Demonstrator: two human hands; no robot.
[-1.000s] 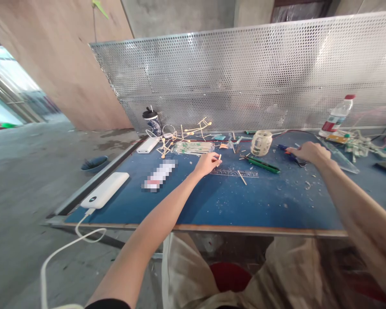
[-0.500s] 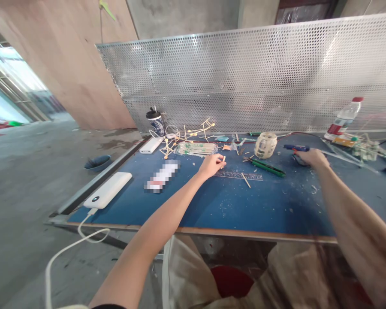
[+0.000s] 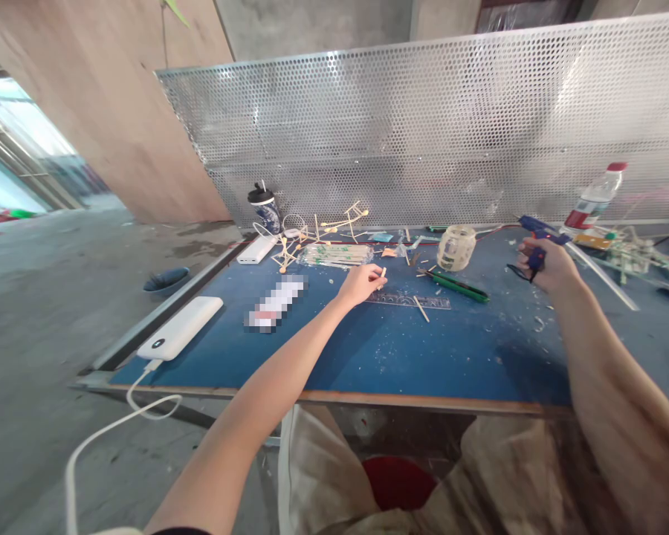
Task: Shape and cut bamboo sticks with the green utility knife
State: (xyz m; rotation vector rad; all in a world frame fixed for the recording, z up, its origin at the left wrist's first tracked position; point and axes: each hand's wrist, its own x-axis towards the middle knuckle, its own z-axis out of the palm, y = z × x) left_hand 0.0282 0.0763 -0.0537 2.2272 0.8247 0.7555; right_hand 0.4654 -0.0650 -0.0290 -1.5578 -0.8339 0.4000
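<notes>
My left hand [image 3: 362,284] pinches a short wooden stick [image 3: 383,275] above the left end of a clear ruler [image 3: 406,301]. Another short stick lies across that ruler. On the right, my right hand [image 3: 551,264] is wrapped round the handle of a blue glue gun [image 3: 535,227], raised off the table with its nozzle pointing to the far left. A long clear glue stick [image 3: 605,276] sticks out from its back end. Between my hands lie green-handled pliers [image 3: 457,287], with a roll of clear tape [image 3: 456,248] standing behind them.
The blue table [image 3: 323,364] has scraps scattered over it. At the back left are a bundle of sticks in plastic [image 3: 334,255], joined stick pieces [image 3: 343,217], a lidded cup [image 3: 264,208] and a white power bank [image 3: 181,327]. A bottle [image 3: 595,199] stands by a perforated metal panel [image 3: 368,134].
My right hand has lifted the glue gun off the table and turned it upright. My left hand keeps the small stick in nearly the same place. The view has shifted slightly.
</notes>
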